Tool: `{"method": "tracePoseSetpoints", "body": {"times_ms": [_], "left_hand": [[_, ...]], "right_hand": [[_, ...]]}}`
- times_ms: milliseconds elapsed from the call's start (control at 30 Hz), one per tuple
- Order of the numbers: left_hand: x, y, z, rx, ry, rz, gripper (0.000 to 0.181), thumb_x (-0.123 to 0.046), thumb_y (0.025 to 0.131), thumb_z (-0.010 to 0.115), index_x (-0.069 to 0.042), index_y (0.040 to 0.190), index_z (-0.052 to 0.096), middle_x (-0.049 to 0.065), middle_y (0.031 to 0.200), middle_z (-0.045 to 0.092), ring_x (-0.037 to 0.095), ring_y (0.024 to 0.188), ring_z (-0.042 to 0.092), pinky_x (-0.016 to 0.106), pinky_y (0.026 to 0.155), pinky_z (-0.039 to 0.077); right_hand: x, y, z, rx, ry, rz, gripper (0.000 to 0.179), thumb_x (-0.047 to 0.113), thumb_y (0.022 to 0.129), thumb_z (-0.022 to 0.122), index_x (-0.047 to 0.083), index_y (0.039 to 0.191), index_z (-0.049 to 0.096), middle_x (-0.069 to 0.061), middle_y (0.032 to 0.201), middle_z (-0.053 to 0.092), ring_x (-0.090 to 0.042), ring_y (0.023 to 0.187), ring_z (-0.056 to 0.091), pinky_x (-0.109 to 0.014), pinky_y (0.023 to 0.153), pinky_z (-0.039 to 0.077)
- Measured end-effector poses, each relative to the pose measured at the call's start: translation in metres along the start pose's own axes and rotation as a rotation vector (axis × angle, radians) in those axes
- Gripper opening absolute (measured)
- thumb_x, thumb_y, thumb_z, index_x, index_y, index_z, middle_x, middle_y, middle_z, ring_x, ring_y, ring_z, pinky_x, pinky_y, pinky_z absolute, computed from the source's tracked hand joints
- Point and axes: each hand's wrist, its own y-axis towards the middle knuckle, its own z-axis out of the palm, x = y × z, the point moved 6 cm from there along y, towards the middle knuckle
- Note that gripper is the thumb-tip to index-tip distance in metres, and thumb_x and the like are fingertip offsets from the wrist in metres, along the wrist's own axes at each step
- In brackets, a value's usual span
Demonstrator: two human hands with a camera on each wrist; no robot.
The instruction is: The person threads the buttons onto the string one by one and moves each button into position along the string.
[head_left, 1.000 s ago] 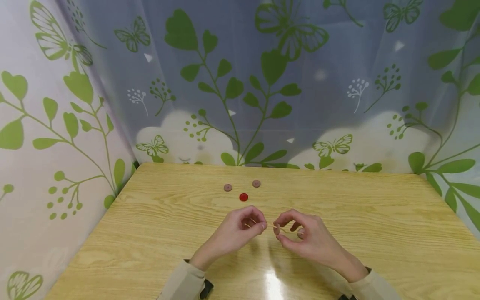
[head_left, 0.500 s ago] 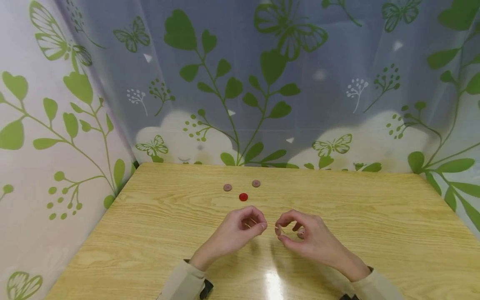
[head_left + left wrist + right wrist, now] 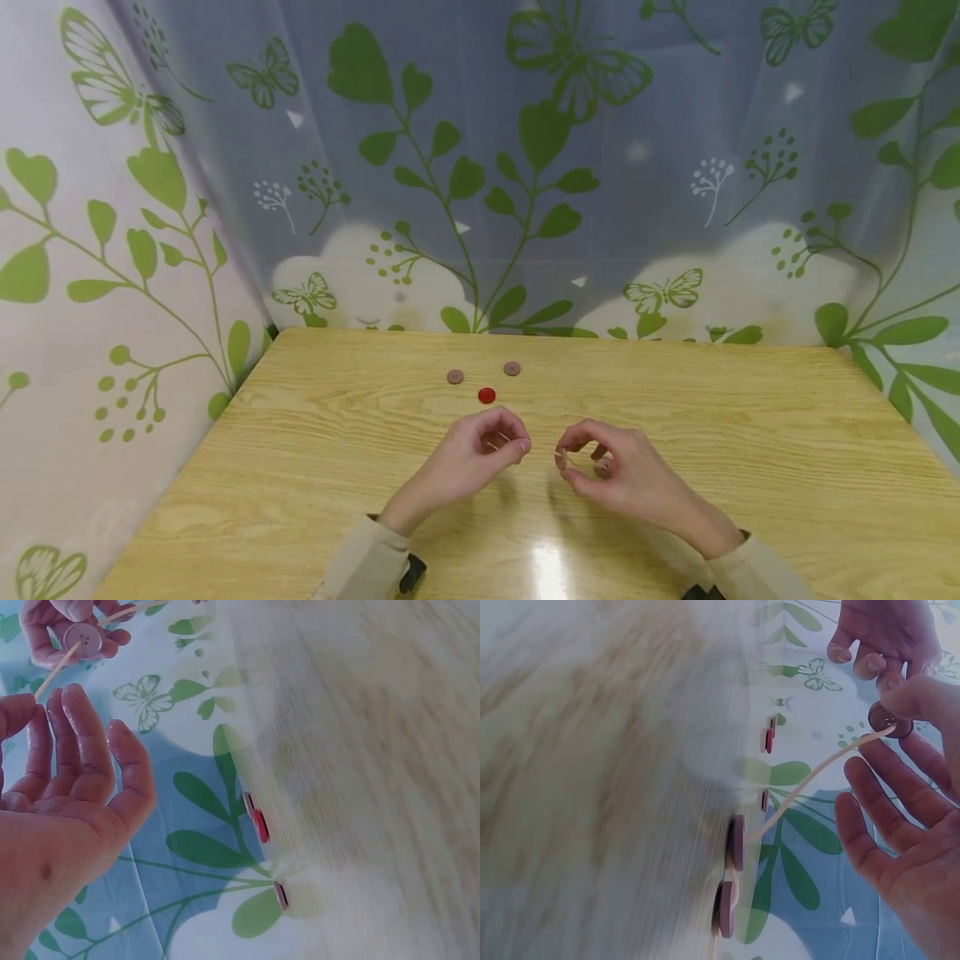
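My left hand (image 3: pixel 459 462) pinches the tip of a thin pale cord (image 3: pixel 56 670) between thumb and forefinger, its other fingers loosely bent. Facing it, my right hand (image 3: pixel 633 479) holds a brownish-pink button (image 3: pixel 84 640) by its edge between thumb and fingertips. The cord runs through a hole in this button. Beyond the right hand it sags to two more brownish-pink buttons, a nearer one (image 3: pixel 737 844) and a farther one (image 3: pixel 726 910), strung on it and standing on edge at the tabletop in the right wrist view. Both hands are low over the table, a small gap between them.
A red button (image 3: pixel 487 396) lies on the wooden table (image 3: pixel 337 450) beyond the hands. Behind it are two loose brownish-pink buttons, one on the left (image 3: pixel 455 377) and one on the right (image 3: pixel 512 368). A leaf-patterned curtain (image 3: pixel 465 167) hangs along the table's back edge.
The right hand has drifted slightly right with the pinched button, and the left hand slightly left, so the gap between them is wider. The loose buttons have stayed in place.
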Motion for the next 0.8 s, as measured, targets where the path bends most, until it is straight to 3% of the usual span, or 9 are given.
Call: {"method": "tracePoseSetpoints", "body": {"times_ms": [300,800], "left_hand": [[0.0003,0.0017,-0.0007,-0.006,-0.001,0.006,0.005,-0.019,0.100,0.065,-0.017,0.103,0.068,-0.002,0.099,0.071,0.011,0.090,0.068,0.025,0.081,0.055],[-0.0003,0.0017,-0.0022,-0.008,-0.010,0.014,0.004,-0.018,0.100,0.065,-0.015,0.102,0.068,0.003,0.100,0.072,0.013,0.093,0.068,0.025,0.083,0.055]], "right_hand": [[-0.0042,-0.0029,-0.0014,0.012,0.005,0.021,0.029,-0.002,0.083,0.078,0.019,0.101,0.068,0.008,0.094,0.074,-0.011,0.078,0.069,-0.029,0.062,0.058],[-0.0099,-0.0079,-0.0029,-0.007,-0.019,-0.036,0.029,-0.002,0.082,0.079,0.017,0.100,0.069,0.005,0.093,0.075,-0.006,0.070,0.064,-0.028,0.058,0.057]]}}
